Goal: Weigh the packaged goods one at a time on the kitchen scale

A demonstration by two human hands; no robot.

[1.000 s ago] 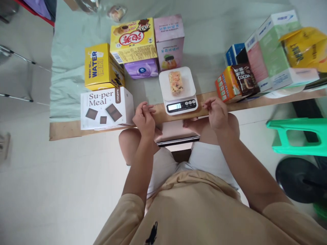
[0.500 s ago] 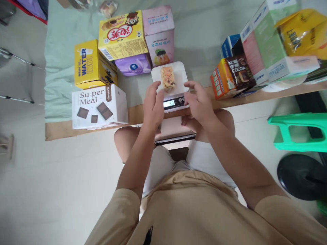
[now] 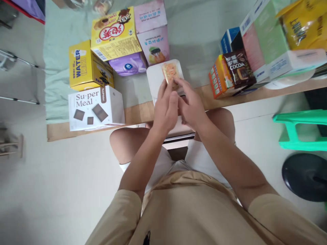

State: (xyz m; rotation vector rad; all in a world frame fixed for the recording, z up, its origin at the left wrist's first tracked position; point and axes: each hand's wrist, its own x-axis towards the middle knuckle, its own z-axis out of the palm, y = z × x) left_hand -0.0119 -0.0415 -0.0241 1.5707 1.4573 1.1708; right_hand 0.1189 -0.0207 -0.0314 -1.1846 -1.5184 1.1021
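Wrapped snack bar (image 3: 170, 72), lying on white kitchen scale (image 3: 156, 77) at twelve o'clock of both hands: likely light, crumbly, slippery film; fingers (image 3: 163, 91) closing on its near end, best pinched by long edges.

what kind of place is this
Likely a home or small workroom set up for weighing snacks: a low wooden board on the floor, a white kitchen scale, and stacked printed snack boxes.
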